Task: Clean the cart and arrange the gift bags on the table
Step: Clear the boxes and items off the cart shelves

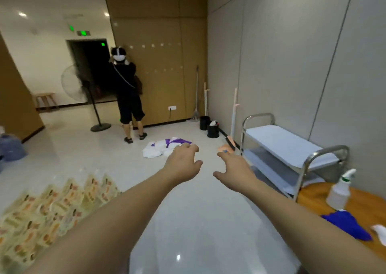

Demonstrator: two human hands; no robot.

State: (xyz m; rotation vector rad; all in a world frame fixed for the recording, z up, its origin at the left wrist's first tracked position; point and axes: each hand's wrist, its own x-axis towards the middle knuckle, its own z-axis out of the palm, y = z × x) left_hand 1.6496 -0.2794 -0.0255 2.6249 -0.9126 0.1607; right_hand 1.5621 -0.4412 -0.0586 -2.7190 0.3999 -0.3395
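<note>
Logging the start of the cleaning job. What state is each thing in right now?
left hand: empty, fingers loosely curled
right hand: empty, fingers spread
cart: against the wall, shelves bare
spray bottle: upright on the wooden table
blue cloth: crumpled on that table
gift bags: lying overlapped in rows

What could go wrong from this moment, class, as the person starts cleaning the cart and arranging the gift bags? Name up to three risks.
1. A white and purple cloth lies loose on the glossy floor ahead of both empty hands (left hand, right hand): a likely trip or slip.
2. The spray bottle stands near the wooden table's edge beside the cart; a careless reach might topple it.
3. The gift bags stand packed together; bumping one may knock others over.
</note>
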